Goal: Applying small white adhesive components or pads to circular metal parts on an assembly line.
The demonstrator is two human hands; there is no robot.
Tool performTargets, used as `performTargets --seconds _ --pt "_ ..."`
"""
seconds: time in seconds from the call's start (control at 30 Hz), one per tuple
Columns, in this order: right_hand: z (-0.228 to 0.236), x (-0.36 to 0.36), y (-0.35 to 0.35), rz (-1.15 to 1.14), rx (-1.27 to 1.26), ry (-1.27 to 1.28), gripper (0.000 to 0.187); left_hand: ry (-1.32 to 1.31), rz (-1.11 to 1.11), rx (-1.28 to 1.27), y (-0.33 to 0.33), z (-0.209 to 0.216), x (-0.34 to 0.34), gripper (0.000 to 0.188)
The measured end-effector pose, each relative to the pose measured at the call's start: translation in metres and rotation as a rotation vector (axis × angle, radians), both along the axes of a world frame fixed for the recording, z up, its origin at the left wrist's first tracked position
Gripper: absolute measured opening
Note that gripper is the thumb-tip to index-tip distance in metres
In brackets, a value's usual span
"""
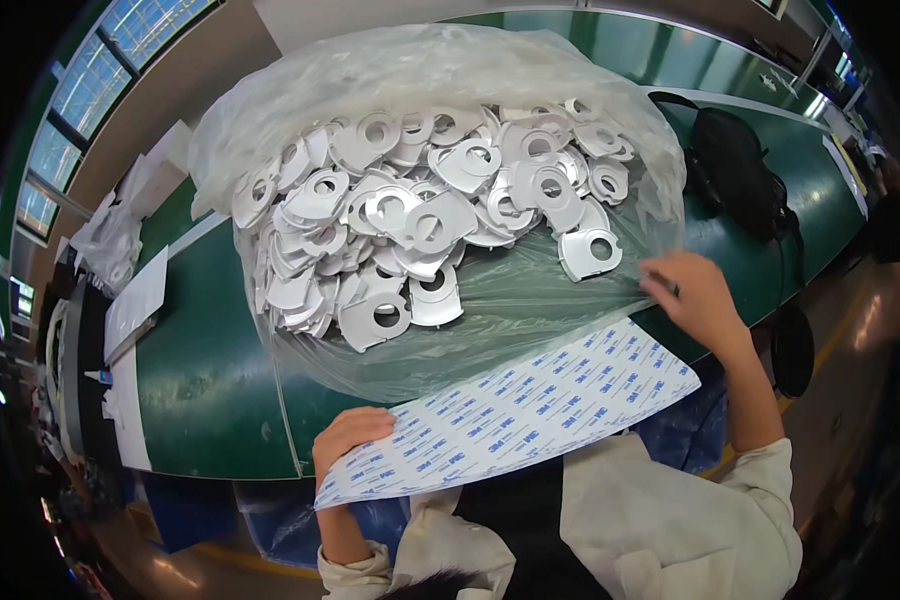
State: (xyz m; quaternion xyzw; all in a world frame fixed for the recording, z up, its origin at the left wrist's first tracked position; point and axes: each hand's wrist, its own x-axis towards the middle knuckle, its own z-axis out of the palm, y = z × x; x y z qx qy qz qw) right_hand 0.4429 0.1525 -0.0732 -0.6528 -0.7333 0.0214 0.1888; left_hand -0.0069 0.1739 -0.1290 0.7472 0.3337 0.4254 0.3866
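the sheet (515,410), thin and floppy, is pinched at lower left by the left hand (348,438). the bag (510,300) edge at right is gripped by the right hand (692,295); best held at edges.

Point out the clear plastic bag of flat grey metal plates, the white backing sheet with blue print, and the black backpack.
Clear plastic bag (530,300), head view: bare front film.
White backing sheet (530,405), head view: its middle.
Black backpack (735,170), head view: its body.

Left hand (348,432) holds printed sheet (515,408); right hand (692,292) grips plastic bag (490,300).
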Motion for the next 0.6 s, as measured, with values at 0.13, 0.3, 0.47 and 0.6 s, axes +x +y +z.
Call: performTargets --seconds 0.13,0.3,0.47,0.6 --pt "0.017 -0.018 0.044 0.184 0.049 0.111 0.032 0.118 0.032 0.003 -0.005 -0.004 -0.001 0.019" --pt "0.015 -0.009 0.079 0.35 -0.168 0.064 0.045 0.145 0.047 -0.041 -0.004 -0.003 -0.001 0.025" --pt "0.071 -0.033 0.1 0.322 -0.498 -0.014 0.051 0.153 0.031 -0.02 -0.003 0.001 0.0 0.017" --pt "0.078 -0.058 0.14 0.317 0.354 -0.115 0.042 0.149 0.03 -0.006 -0.003 0.003 -0.002 0.022"
